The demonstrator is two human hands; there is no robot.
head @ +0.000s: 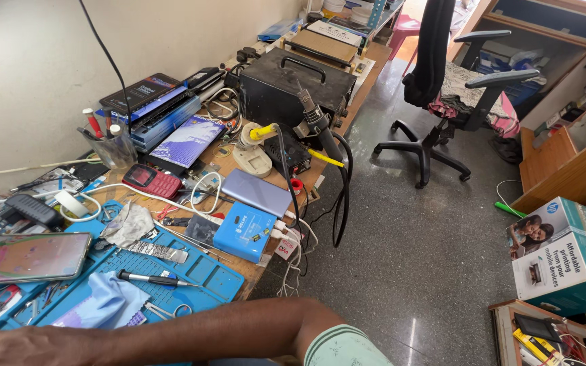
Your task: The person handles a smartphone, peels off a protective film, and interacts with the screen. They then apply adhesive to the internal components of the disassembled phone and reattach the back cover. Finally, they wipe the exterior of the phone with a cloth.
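Note:
One of my bare arms (171,335) lies along the bottom edge, running left from a green-and-white sleeve (340,349). Its hand is past the left edge, out of view, and I cannot tell which arm it is. My other hand is not visible either. Just above the arm, a blue work mat (201,271) covers the near end of the wooden bench. On the mat lie a pale blue cloth (103,301), a black pen-like tool (150,278) and small metal scissors (167,312). A smartphone (25,257) with a lit screen lies at the left.
Further along the bench are a red keypad phone (150,180), a small blue box (244,232), a grey power bank (258,192), a black metal box with a handle (286,85) and a hot-air handle (320,132) with hanging cables. A black office chair (456,88), a printer carton (564,254) and wooden cabinets (571,163) stand on the grey floor.

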